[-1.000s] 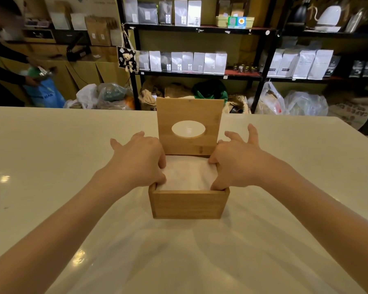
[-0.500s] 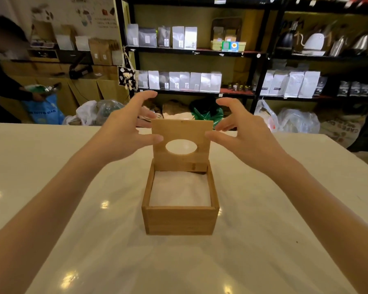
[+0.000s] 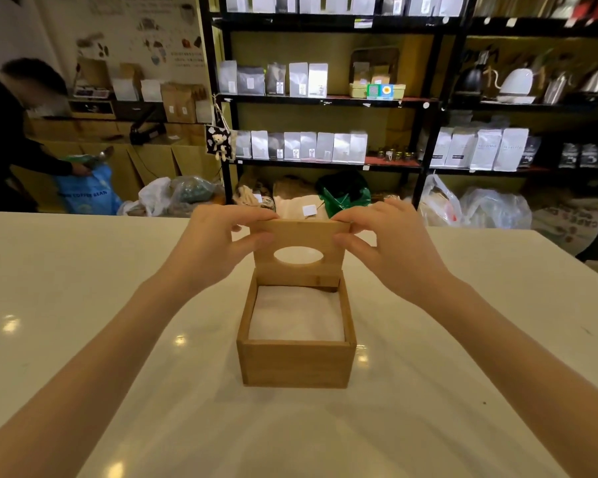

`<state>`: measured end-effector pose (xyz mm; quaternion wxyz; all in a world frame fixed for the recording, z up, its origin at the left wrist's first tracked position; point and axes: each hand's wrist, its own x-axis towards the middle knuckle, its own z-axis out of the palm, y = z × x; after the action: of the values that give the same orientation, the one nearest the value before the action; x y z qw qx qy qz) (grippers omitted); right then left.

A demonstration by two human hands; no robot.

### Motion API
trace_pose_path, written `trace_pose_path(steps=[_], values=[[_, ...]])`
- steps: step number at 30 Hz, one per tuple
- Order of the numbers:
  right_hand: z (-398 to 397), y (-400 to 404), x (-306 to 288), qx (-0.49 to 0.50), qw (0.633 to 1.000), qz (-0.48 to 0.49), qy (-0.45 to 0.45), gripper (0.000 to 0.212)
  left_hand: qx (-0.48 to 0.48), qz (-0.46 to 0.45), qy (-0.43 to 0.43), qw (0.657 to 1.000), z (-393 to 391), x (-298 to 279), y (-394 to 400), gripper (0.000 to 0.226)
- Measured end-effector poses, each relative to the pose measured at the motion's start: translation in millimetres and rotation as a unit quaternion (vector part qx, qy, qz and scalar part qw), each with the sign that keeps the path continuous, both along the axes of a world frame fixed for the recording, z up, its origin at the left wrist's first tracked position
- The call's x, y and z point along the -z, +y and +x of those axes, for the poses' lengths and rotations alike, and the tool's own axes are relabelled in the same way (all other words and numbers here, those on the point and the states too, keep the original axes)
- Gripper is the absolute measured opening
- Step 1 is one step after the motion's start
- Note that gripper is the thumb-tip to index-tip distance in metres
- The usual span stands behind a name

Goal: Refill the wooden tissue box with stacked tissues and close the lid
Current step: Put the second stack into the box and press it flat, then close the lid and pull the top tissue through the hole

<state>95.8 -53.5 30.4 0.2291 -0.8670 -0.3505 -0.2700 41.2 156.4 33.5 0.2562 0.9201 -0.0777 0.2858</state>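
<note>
Tissue box point(image 3: 296, 363) of light wood sits on the pale, glossy counter point(image 3: 84, 305), squarely in front of the person and about midway across the surface. It is open at the top, and a stack of white tissues point(image 3: 296, 313) lies inside it, filling the floor of the box from wall to wall with its top below the rim. The lid point(image 3: 299, 251), a square wooden panel with an oval opening cut through its middle, stands nearly upright along the far wall of the box, its lower edge meeting that wall. Both bare hands grasp the lid at its upper corners. The left hand point(image 3: 218, 243) pinches the top left corner, thumb on the near face and fingers curled over the upper edge to the far side. The right hand point(image 3: 387, 243) does the same at the top right corner, thumb pressed against the near face just beside the oval. Both forearms reach in from the lower corners of the view. Beyond the counter stand black shelves point(image 3: 325, 101) lined with white and grey pouches point(image 3: 304, 146), with kettles point(image 3: 518, 82) higher up at the right and plastic bags on the floor below. At the far left another person in dark clothing point(image 3: 11, 139) bends toward a blue bag point(image 3: 87, 194).
</note>
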Motion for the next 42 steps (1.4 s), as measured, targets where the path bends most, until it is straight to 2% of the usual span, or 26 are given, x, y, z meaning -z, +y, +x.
trace_pose_path(steps=[3,7,13,18,26,31,38,42], values=[[-8.7,-6.4,8.7,-0.022,0.998,0.008,-0.052,0.021,0.015,0.005,-0.024,1.000,-15.8,5.4,-2.5,0.032],[-20.7,-14.6,22.0,-0.042,0.995,-0.009,-0.093,0.030,0.047,-0.010,-0.046,0.998,-33.2,19.3,-3.0,0.031],[-37.8,-25.7,46.7,-0.085,0.988,-0.010,-0.125,0.027,0.083,-0.035,-0.051,0.995,-55.3,48.6,-3.4,0.033],[-47.1,-30.3,65.5,-0.093,0.987,-0.013,-0.130,0.032,0.087,-0.049,-0.042,0.994,-67.3,68.2,-5.4,0.036],[-48.0,-31.0,85.9,-0.092,0.984,0.000,-0.150,0.025,0.081,-0.055,-0.061,0.993,-71.3,88.6,-10.4,0.038],[-48.8,-29.4,88.5,-0.099,0.987,0.012,-0.127,0.028,0.071,-0.029,-0.064,0.995,-70.0,96.0,-13.1,0.044],[-47.7,-28.7,92.5,-0.102,0.987,0.030,-0.117,0.025,0.060,-0.020,-0.085,0.994,-66.4,104.2,-10.7,0.042],[-47.7,-27.8,87.2,-0.110,0.987,0.037,-0.108,0.026,0.058,0.017,-0.081,0.995,-67.4,99.9,-9.7,0.039]])
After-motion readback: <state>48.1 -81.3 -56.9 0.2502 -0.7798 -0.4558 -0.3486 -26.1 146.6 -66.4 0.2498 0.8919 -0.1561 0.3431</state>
